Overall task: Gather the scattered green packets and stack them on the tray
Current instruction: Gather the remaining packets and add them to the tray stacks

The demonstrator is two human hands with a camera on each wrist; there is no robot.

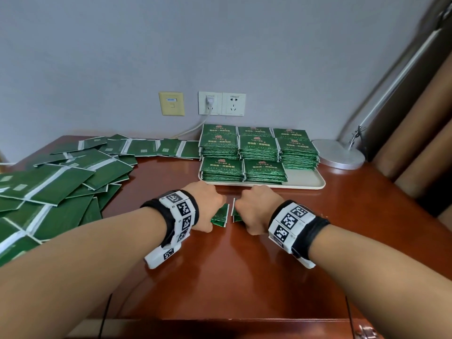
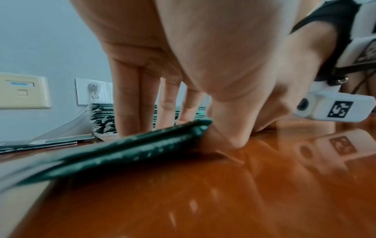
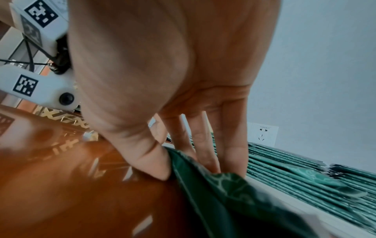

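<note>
Both hands are at the middle of the brown table [image 1: 220, 277], just in front of the cream tray [image 1: 308, 185]. My left hand [image 1: 215, 211] pinches a small bundle of green packets [image 1: 221, 215] between thumb and fingers; the left wrist view shows that bundle [image 2: 126, 153] edge-on, its lower edge on the table. My right hand [image 1: 247, 211] pinches a second bundle [image 1: 236, 213], which shows under the thumb [image 3: 150, 161] as patterned green foil [image 3: 215, 198]. Several tall stacks of packets [image 1: 259, 152] fill the tray's back and left. Many loose packets [image 1: 61, 182] lie plain side up at the left.
A silver lamp base [image 1: 342, 154] stands right of the tray, its arm rising along the brown curtain [image 1: 415, 143]. Wall sockets [image 1: 221, 103] with a plugged white cable are behind the tray. The tray's front right corner is bare.
</note>
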